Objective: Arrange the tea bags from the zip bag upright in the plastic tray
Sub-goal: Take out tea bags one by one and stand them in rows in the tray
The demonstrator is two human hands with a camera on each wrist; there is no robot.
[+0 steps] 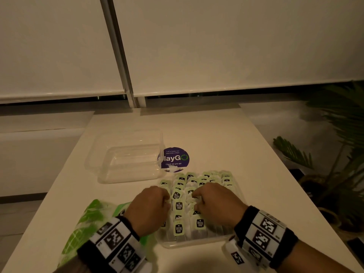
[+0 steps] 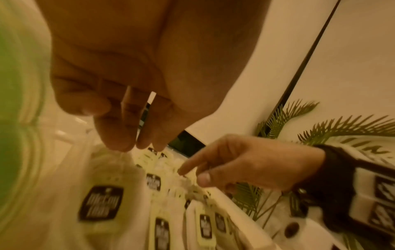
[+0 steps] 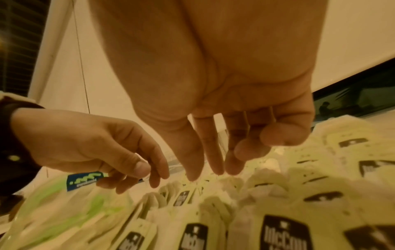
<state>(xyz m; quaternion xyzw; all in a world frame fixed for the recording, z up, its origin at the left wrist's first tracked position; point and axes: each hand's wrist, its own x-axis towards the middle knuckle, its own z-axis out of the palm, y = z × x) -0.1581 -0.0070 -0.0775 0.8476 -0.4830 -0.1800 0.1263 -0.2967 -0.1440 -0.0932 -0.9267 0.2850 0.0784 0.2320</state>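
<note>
Both hands, left hand (image 1: 150, 205) and right hand (image 1: 213, 203), fingers loosely curled gripping nothing, tidy near-full tray (image 1: 197, 245) of tea bags (image 1: 178, 229); next likely straightening leaners.

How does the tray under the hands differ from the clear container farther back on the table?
The tray is packed with rows of tea bags; the clear container holds none. Both hands reach into the tray, while the container sits untouched beyond it, to the left. Both are transparent plastic.

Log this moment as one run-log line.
tea bags upright in tray | both hands over rows | left hand | right hand | zip bag left
</note>
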